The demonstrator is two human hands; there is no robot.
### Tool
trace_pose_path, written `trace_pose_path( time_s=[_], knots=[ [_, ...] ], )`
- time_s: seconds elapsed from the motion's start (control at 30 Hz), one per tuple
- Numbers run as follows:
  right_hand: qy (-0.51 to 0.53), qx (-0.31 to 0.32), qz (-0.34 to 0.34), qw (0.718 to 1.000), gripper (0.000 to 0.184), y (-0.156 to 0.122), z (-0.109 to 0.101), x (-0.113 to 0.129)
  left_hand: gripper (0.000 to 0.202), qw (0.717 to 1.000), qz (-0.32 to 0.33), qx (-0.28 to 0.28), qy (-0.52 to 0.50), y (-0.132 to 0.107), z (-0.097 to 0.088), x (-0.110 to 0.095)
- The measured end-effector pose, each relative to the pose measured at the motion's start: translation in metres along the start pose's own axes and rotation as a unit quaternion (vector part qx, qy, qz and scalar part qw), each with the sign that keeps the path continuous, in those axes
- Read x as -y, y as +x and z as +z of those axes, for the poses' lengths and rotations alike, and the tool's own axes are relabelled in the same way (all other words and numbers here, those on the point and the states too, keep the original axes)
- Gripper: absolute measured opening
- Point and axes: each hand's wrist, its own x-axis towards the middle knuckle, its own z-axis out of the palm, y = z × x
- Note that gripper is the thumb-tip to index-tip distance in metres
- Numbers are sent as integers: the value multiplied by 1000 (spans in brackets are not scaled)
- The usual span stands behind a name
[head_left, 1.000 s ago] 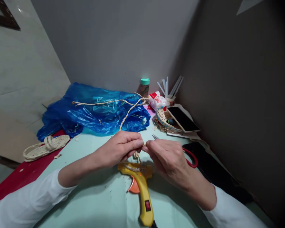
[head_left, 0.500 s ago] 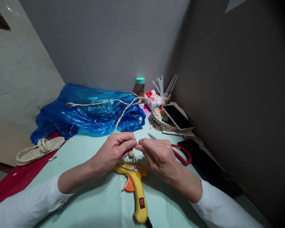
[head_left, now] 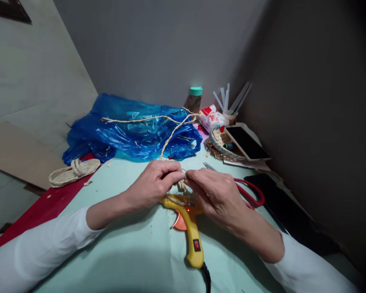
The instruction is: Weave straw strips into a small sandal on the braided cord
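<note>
My left hand (head_left: 158, 181) and my right hand (head_left: 218, 193) meet fingertip to fingertip over the table, both pinched on a pale braided cord. A length of that cord (head_left: 171, 140) runs from behind my left hand up over the blue bag. A small straw-coloured bundle (head_left: 181, 186) hangs below the fingertips, partly hidden by them. Beneath my hands lies a yellow hot glue gun (head_left: 195, 240) with an orange trigger and a lit red light. Red-handled scissors (head_left: 253, 191) rest just beyond my right hand, partly covered by it.
A crumpled blue plastic bag (head_left: 134, 134) fills the back left. Left of it lies a small woven slipper (head_left: 75, 173). At the back right are a jar (head_left: 195, 99), a tissue pack (head_left: 212, 119), a cup of glue sticks (head_left: 230, 116), a woven basket (head_left: 219, 142) and a phone (head_left: 247, 142).
The view has shifted, so the things on the table appear further right and a little higher. My fingertips have drawn slightly apart, and both hands keep their pinch.
</note>
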Motion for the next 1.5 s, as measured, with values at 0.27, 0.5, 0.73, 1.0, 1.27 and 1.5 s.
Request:
trace_pose_path(
  time_s=[0.27,0.5,0.73,1.0,1.27,1.5],
  knots=[
    [13,-9,-2,1000,22,-3,5,0,32,997,35,1,68,1,4,0],
    [68,-39,37,996,25,-3,10,2,36,999,-10,25,-38,4,7,2],
    [24,-59,26,998,25,1,2,-2,35,953,-100,33,-286,6,9,14],
    [-22,-52,-5,998,21,-1,5,-4,37,987,-61,38,-143,4,3,5],
    [125,-51,76,988,22,2,0,0,36,986,-37,7,-162,5,3,16],
    [9,-46,17,999,30,-4,6,-2,36,961,-87,17,-263,1,11,17]
  ],
)
